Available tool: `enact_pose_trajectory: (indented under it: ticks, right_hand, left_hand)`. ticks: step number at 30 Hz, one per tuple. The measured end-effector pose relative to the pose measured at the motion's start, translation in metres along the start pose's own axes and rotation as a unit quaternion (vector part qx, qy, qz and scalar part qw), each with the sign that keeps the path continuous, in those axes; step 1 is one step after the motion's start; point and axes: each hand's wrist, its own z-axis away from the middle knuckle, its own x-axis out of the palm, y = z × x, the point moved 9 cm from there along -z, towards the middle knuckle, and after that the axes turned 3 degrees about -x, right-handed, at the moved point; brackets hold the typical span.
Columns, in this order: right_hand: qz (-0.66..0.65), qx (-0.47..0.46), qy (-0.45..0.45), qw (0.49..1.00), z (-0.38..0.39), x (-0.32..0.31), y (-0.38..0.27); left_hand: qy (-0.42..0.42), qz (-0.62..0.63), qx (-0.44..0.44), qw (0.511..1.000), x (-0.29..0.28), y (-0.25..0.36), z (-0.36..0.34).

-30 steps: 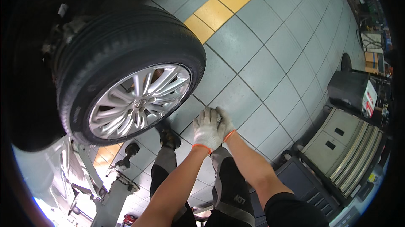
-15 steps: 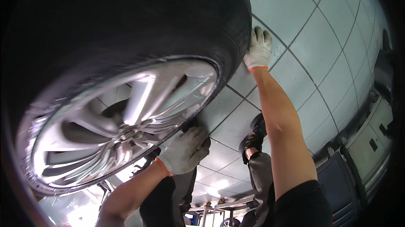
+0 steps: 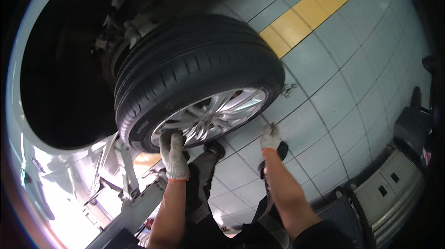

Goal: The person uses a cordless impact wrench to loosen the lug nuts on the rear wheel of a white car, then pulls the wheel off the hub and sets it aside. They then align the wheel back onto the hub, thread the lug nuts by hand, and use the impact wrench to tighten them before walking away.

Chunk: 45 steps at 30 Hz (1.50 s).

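Note:
A car wheel, black tyre (image 3: 194, 66) on a silver multi-spoke rim (image 3: 243, 102), stands beside a dark wheel arch (image 3: 60, 77). Its spoked face is turned toward me. My left hand (image 3: 174, 156), in a pale knitted glove with an orange cuff edge, is raised at the near left part of the rim, fingers stretched out. Whether it touches the metal I cannot tell. My right hand (image 3: 270, 138), gloved the same way, is apart from the tyre, low to its right, its fingers extended and slightly blurred. Neither hand shows anything held.
Metal hub parts (image 3: 139, 29) show inside the arch behind the tyre. Small metal pieces (image 3: 288, 90) lie on the tiled floor right of the wheel. A yellow floor stripe (image 3: 306, 15) runs beyond. Grey cabinets (image 3: 394, 179) stand at the right, a metal lift frame (image 3: 123, 165) at the left.
The view has drawn back from the wheel, showing the arch and stripe. My right hand has left the tyre's right side and come nearer; my left hand has shifted left along the rim.

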Motion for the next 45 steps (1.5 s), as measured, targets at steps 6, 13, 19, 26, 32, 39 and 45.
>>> enact_pose_trajectory:
  ticks: [6,13,19,26,32,39,45]
  right_hand:
    - [-0.128,0.219,-0.081,0.964,0.030,0.071,0.063]
    - [-0.440,0.358,-0.024,0.823,0.023,0.153,0.038]
    - [-0.615,0.310,-0.012,0.725,-0.021,0.199,0.039]
    - [-0.716,0.239,-0.028,0.655,-0.045,0.248,0.067]
    - [-0.797,0.191,-0.108,0.563,-0.027,0.240,0.016]
    - [-0.716,0.202,-0.116,0.658,-0.041,0.271,-0.039]
    - [-0.706,0.136,-0.103,0.687,-0.094,0.291,-0.124]
  left_hand:
    - [-0.078,-0.079,-0.026,0.993,-0.017,-0.009,-0.007]
    - [-0.287,0.147,-0.006,0.947,0.021,-0.024,-0.018]
    - [-0.200,0.320,-0.005,0.926,0.032,-0.083,-0.077]
    - [-0.140,0.294,0.031,0.945,0.031,-0.051,-0.082]
    - [-0.120,0.255,0.086,0.956,0.017,-0.034,-0.084]
    - [-0.030,0.233,0.238,0.943,-0.019,0.023,-0.101]
    - [-0.061,0.320,0.220,0.920,-0.012,0.059,-0.137]
